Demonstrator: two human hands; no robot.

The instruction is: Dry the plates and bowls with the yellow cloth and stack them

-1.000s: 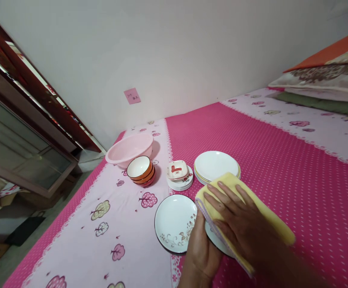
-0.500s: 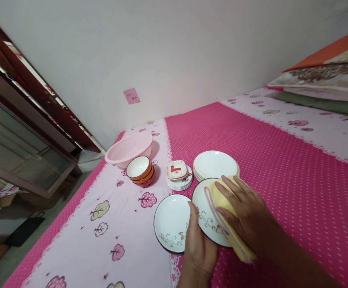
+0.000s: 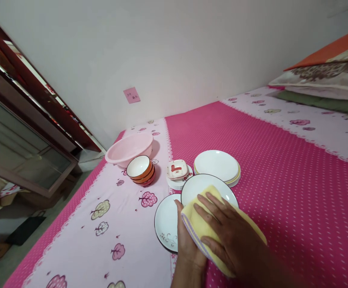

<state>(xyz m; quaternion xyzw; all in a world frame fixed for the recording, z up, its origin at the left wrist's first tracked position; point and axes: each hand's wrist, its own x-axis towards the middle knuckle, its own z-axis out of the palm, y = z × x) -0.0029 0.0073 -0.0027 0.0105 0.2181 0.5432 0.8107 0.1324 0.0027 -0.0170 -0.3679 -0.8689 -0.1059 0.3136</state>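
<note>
My left hand [image 3: 188, 245] grips the near edge of a white plate with a dark rim [image 3: 204, 185], holding it tilted above the bed. A folded yellow cloth [image 3: 200, 226] lies on that plate's face, and my right hand [image 3: 230, 236] presses on it with fingers spread flat. A second dark-rimmed plate with a brown floral pattern [image 3: 165, 223] rests on the bedsheet just left of my left hand, partly under the held plate.
Behind stand a stack of white plates [image 3: 217, 166], a stack of small saucers with a small dish on top [image 3: 178, 176], stacked orange bowls [image 3: 140, 171] and a pink basin [image 3: 129, 147]. Pillows [image 3: 326, 76] lie at the far right. The bed's edge drops off at the left.
The held plate has shifted left and up over the lying plate. My right hand slid the cloth leftward across it, from its right side toward its lower left.
</note>
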